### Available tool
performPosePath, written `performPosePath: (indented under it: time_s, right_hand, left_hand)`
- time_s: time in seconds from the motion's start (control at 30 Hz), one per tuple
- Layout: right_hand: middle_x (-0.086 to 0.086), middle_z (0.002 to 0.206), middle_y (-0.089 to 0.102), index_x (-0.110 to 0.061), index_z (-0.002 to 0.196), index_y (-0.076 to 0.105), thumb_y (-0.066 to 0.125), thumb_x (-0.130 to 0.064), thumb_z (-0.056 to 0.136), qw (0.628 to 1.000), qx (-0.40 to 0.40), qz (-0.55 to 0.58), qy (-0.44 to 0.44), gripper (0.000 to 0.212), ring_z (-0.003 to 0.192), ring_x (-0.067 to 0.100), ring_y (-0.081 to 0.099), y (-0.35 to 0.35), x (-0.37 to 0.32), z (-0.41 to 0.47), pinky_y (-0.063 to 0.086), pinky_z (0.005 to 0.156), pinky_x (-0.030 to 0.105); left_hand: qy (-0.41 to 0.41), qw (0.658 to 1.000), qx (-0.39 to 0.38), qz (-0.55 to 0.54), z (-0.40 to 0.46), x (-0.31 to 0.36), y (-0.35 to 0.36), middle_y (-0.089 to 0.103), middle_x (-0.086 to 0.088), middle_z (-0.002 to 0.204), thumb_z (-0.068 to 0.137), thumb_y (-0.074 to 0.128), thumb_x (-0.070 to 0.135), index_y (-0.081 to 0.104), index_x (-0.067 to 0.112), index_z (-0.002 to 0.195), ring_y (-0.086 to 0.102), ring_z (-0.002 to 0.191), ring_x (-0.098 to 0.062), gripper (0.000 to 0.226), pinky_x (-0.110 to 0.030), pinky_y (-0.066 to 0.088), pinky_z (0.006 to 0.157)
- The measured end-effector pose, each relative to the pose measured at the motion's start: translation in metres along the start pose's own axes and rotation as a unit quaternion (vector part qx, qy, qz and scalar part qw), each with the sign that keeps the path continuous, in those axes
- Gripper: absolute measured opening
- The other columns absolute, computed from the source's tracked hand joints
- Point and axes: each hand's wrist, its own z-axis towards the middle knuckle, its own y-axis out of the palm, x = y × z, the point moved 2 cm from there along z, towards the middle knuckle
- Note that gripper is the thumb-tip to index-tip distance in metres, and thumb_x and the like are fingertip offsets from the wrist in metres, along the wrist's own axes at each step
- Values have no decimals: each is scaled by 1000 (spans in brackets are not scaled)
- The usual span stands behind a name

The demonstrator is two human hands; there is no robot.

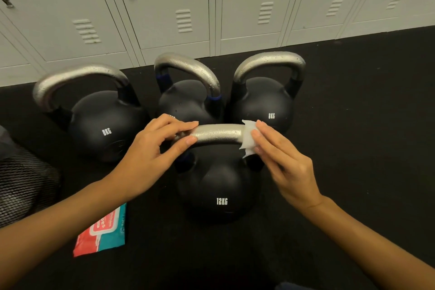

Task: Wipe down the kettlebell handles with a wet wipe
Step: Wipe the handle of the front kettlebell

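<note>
Head view looks down on a black rubber floor (341,125) where four black kettlebells stand before a row of grey lockers (164,19). Nearest is the 12KG kettlebell (221,190), its silver handle (219,133) running left to right between the two hands. The left hand (150,155) grips the left end of that handle, fingers curled over the top and thumb lying along the front. The right hand (282,160) pinches a white wet wipe (248,138) against the right end of the handle, where the bar bends downward; the wipe is wrapped over the metal, with ragged edges sticking out above and below the fingers.

Behind stand three more kettlebells in a row: a left 8KG kettlebell (103,125), a middle kettlebell (186,99) with blue bands at the base of its handle and its weight marking hidden by the left hand, and a right 8KG kettlebell (263,101). Their silver handles show small droplets or specks.

On the floor under the left forearm lies a red and teal wipes packet (103,231). A dark mesh object (26,181) sits at the left edge.
</note>
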Motion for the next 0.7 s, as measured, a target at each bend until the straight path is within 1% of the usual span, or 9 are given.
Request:
performPosePath:
  time_s: [0.07, 0.1, 0.2, 0.23, 0.33, 0.5, 0.57, 0.6, 0.7]
  right_hand:
    - [16, 141, 49, 4, 133, 51, 59, -4, 93, 999, 0, 20, 34, 41, 134, 21, 49, 0, 4, -4, 39, 112, 34]
    - [10, 143, 49, 1, 135, 48, 57, -8, 94, 997, 1, 38, 68, 43, 134, 17, 49, -1, 6, -7, 39, 112, 32]
    - [-24, 142, 46, -10, 143, 39, 47, -23, 99, 975, -10, 109, 194, 47, 132, -1, 46, -2, 9, -21, 36, 109, 17]
    - [-30, 140, 45, -15, 144, 37, 43, -24, 101, 966, -21, 126, 224, 45, 132, -5, 44, -2, 10, -26, 35, 108, 13]
    - [-21, 140, 47, -27, 144, 35, 36, -21, 103, 953, -53, 150, 259, 42, 132, -7, 42, 0, 9, -31, 33, 107, 10]
    - [-5, 140, 54, -11, 142, 45, 33, -23, 105, 962, -18, 157, 223, 40, 132, 8, 48, 2, -1, -7, 38, 108, 22]
    - [-5, 132, 60, -12, 136, 52, 32, -24, 105, 958, -19, 174, 225, 39, 126, 14, 53, 4, -6, 5, 41, 103, 22]
    - [-8, 126, 62, -15, 132, 55, 32, -25, 105, 953, -31, 186, 237, 37, 122, 14, 55, 4, -7, 10, 42, 99, 21]
    - [-16, 98, 67, -32, 112, 63, 28, -37, 105, 908, -76, 254, 323, 37, 99, 0, 60, 9, -3, 15, 40, 87, 13]
  left_hand:
    - [-1, 1000, 2, 0, 0, 0, 0, 53, 19, 109, 87, 50, 50, 56, 38, 125, 54, 108, -9, 40, -27, 47, 93]
    - [-2, 1000, 5, -2, 0, 1, 1, 53, 18, 108, 89, 54, 48, 56, 37, 125, 54, 107, -10, 37, -28, 46, 93]
    - [-3, 1000, 9, -7, -1, 1, 1, 53, 16, 106, 91, 55, 42, 57, 34, 125, 55, 104, -12, 34, -28, 45, 92]
    - [-1, 1000, 11, -5, -1, 2, 1, 53, 16, 106, 92, 55, 43, 57, 34, 125, 54, 104, -12, 34, -26, 45, 92]
    - [-1, 1000, 10, -2, -2, 1, 1, 53, 17, 106, 88, 54, 44, 56, 37, 124, 54, 104, -10, 37, -22, 44, 90]
    - [-2, 1000, 10, -2, -1, -1, 2, 53, 17, 107, 90, 52, 49, 55, 38, 125, 54, 105, -9, 36, -23, 44, 91]
    - [-1, 1000, 11, -3, -1, -1, 2, 53, 17, 108, 89, 52, 49, 55, 39, 125, 54, 106, -10, 37, -24, 45, 92]
    - [-2, 1000, 10, -4, -1, -1, 2, 53, 17, 108, 90, 55, 48, 55, 38, 125, 54, 106, -10, 36, -25, 45, 92]
    - [-5, 1000, 12, -9, -2, -1, 2, 54, 16, 108, 92, 54, 44, 56, 36, 125, 54, 107, -10, 34, -26, 45, 93]
